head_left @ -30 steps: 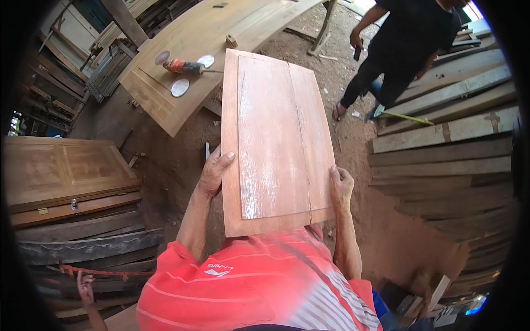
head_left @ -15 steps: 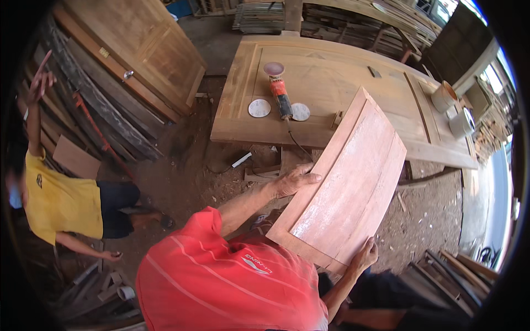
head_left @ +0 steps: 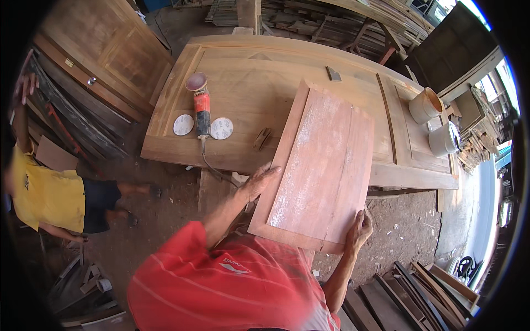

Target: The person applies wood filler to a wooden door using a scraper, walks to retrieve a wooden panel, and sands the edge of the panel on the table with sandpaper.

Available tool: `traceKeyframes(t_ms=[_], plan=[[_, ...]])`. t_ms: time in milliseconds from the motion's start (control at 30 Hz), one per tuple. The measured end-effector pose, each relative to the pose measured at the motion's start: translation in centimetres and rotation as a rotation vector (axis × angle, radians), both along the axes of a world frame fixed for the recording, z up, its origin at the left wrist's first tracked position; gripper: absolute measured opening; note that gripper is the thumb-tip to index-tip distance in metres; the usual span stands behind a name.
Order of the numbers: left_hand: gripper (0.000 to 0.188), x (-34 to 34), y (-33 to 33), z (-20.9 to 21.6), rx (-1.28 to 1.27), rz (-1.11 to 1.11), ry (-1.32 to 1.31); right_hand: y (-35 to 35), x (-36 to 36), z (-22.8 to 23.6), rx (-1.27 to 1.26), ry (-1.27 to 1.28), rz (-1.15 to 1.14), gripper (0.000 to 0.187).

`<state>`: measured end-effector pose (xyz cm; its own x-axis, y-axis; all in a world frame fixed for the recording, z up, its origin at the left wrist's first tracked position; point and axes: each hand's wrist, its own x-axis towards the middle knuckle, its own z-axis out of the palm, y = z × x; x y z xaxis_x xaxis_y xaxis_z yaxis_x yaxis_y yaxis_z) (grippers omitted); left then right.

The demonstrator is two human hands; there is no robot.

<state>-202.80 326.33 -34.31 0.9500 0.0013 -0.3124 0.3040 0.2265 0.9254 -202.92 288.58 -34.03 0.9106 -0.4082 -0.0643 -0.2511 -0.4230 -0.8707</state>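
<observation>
A reddish wooden panel (head_left: 326, 165) with a raised border and whitish glossy streaks is held tilted in front of me. My left hand (head_left: 260, 181) grips its left edge, thumb on the face and fingers behind. At the lower right corner, my right hand (head_left: 359, 229) is closed on the opposite edge. The panel's far end overlaps the near side of a large wooden door (head_left: 265, 71) laid flat. On that door rest a red and black power sander (head_left: 202, 107) with its disc up, two round sanding discs (head_left: 183, 125), and a small wooden block (head_left: 262, 138).
A brown-stained bucket (head_left: 425, 106) and a white bucket (head_left: 443, 139) stand at the door's right end. A dark flat piece (head_left: 333, 74) lies farther back. Another person in a yellow shirt (head_left: 47, 190) is at left, near a leaning door (head_left: 110, 55). Timber strips (head_left: 411, 298) lie lower right.
My view has turned right, so the door, sander and other person sit farther left. The panel, still in both hands, now stands more upright in the view.
</observation>
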Motion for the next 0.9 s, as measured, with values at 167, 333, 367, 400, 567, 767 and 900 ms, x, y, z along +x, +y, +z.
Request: traceKeyframes(t_ms=[167, 333, 367, 400, 567, 767, 900], plan=[[0.049, 3.0, -3.8, -3.0, 0.025, 0.131, 0.025, -4.5, 7.1, -0.4, -0.166, 0.053, 0.149, 0.05], [0.073, 6.3, -5.0, -2.6, -0.017, 0.254, 0.107, -5.0, 17.7, 1.0, -0.142, 0.102, 0.294, 0.055], [0.067, 5.7, -5.0, -3.6, -0.047, 0.351, 0.174, -4.5, 19.1, 1.2, -0.103, 0.177, 0.296, 0.057], [0.064, 7.1, -5.8, -2.2, -0.061, 0.389, 0.16, -4.9, 21.4, -0.8, -0.148, 0.115, 0.338, 0.058], [0.052, 12.3, -8.3, -2.5, -0.071, 0.485, 0.219, -5.2, 30.5, -2.2, -0.138, 0.155, 0.476, 0.059], [0.048, 11.3, -10.9, -2.6, 0.211, 0.635, 0.203, -6.1, 31.1, -3.7, -0.036, 0.175, 0.573, 0.061], [0.05, 10.3, -10.0, -3.9, 0.257, 0.705, 0.116, -5.2, 31.4, -4.0, -0.053, 0.089, 0.63, 0.059]])
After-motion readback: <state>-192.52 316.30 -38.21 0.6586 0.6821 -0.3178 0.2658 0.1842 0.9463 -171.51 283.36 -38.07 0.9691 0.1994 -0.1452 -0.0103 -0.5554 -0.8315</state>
